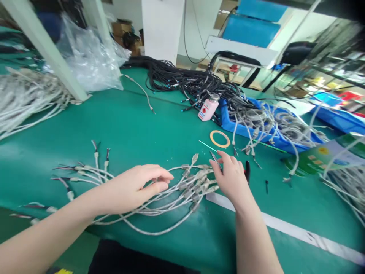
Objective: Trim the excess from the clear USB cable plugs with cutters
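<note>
My left hand hovers over a bundle of grey-white cables. Its fingers are bent, with a gap between thumb and forefinger, and nothing shows in them. The cables have metal-shelled plugs at their right ends and stripped coloured wires at their left. Right of the plugs, my right hand is curled palm down. A pointed metal tool sticks out between its thumb and forefinger; the hand hides the rest. Behind that hand shows a black and red handle; whether it belongs to the same tool is unclear.
An orange tape ring and a pink pump bottle stand beyond my right hand. Blue bins hold coiled cables. Black cables heap at the back. More white cables and clear plastic bags lie left, by a post.
</note>
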A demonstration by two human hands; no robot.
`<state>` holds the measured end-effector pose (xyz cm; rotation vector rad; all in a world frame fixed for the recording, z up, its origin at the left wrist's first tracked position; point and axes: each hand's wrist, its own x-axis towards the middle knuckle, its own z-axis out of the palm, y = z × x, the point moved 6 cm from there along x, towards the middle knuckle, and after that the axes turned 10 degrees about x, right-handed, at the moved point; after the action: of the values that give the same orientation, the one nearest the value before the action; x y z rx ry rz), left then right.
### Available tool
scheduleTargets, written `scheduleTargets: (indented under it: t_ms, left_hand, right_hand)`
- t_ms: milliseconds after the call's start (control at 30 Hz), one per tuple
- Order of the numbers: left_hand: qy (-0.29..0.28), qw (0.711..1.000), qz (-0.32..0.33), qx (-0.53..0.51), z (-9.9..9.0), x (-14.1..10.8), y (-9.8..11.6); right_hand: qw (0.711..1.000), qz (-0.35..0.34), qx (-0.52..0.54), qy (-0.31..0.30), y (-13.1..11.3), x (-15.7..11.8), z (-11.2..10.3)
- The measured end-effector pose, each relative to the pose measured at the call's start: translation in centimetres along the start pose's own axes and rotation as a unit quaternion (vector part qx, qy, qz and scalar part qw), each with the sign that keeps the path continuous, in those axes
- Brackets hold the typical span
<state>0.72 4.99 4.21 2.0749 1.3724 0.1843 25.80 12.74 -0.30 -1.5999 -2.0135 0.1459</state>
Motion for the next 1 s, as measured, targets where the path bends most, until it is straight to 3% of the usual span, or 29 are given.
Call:
scheduleTargets:
  t_ms: [100, 167, 300, 433, 500, 633, 800, 900, 1000]
  left_hand:
    - [-0.028, 0.996, -0.05, 0.068, -0.2, -1.5, -3.0]
    - [-0.014, 0.988, -0.098, 0.116, -0.8, -2.5, -5.4]
    - [-0.014, 0.983, -0.102, 0.151, -1.1, -4.7, -7.5]
    - [-0.023, 0.968, -0.037, 0.245, 0.1, -6.4, -6.3]
    - [-0.032, 0.958, -0.044, 0.282, 0.7, -6.7, -5.9]
    - [-0.088, 0.959, -0.019, 0.27, 1.9, -6.6, -5.0]
    - [-0.04, 0.959, -0.024, 0.28, 2.7, -7.1, -4.4]
    - [-0.004, 0.964, -0.062, 0.259, 1.4, -8.1, -4.0]
    - [0.026, 0.975, -0.09, 0.201, -1.7, -10.2, -2.5]
  right_hand:
    - [1.0, -0.021, 0.022, 0.008, -0.3, 0.0, 0.0]
    - [0.999, -0.033, 0.036, 0.011, -0.5, 0.0, 0.1]
    - [0.997, -0.052, 0.063, 0.016, -0.9, 0.0, 0.3]
    - [0.995, -0.053, 0.082, 0.026, -1.3, 0.3, 0.0]
    - [0.994, -0.057, 0.092, 0.028, -1.4, 0.4, -0.2]
    - [0.991, -0.049, 0.123, 0.034, -0.7, 0.8, -0.4]
    - [0.99, 0.016, 0.14, -0.006, 0.9, 1.8, 0.0]
    - [0.989, 0.038, 0.143, -0.012, 0.7, 2.0, -0.2]
    - [0.988, 0.045, 0.145, -0.005, 0.4, 2.1, -0.7]
